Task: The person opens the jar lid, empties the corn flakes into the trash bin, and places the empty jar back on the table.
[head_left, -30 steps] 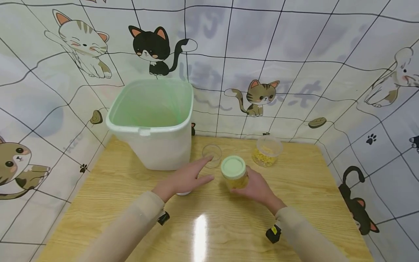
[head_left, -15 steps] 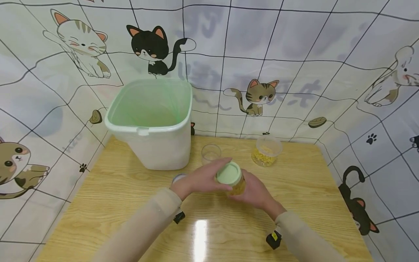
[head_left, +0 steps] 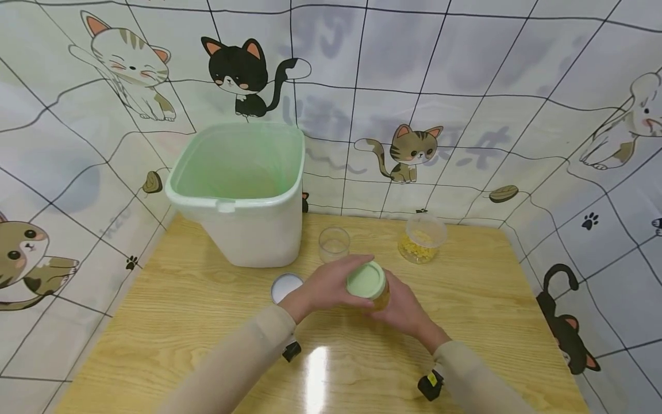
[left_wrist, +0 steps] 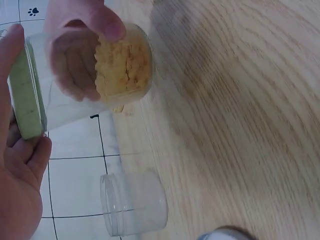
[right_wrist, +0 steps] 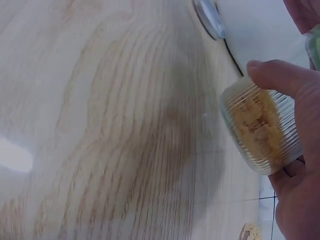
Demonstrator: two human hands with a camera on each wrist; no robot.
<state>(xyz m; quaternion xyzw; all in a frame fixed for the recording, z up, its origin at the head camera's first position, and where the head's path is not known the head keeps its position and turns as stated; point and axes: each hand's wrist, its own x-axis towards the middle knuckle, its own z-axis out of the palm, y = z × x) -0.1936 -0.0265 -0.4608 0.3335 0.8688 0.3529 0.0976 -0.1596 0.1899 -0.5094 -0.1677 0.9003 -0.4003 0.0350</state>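
A clear jar (left_wrist: 125, 70) with a pale green lid (head_left: 366, 280) is held above the table between both hands. Yellow-orange crumbly bits fill its lower part. My right hand (head_left: 405, 307) grips the ribbed body, with the thumb across the side in the right wrist view. My left hand (head_left: 331, 283) grips the lid's edge, thumb on one side and fingers on the other. Just behind the left hand stands a clear jar (left_wrist: 135, 202) without a lid. A round white lid with a grey rim (head_left: 285, 286) lies beside the left wrist, partly covered.
A white bin with a green inside (head_left: 248, 230) stands at the back left. At the back right is a clear tub (head_left: 420, 244) of yellow pieces, with a clear lid tilted on it. Cat-patterned cloth rises around the wooden table (head_left: 465, 287).
The left hand has come right from beside the jar and taken hold of its green lid. The jar has shifted slightly down and toward the body. The white lid is more exposed.
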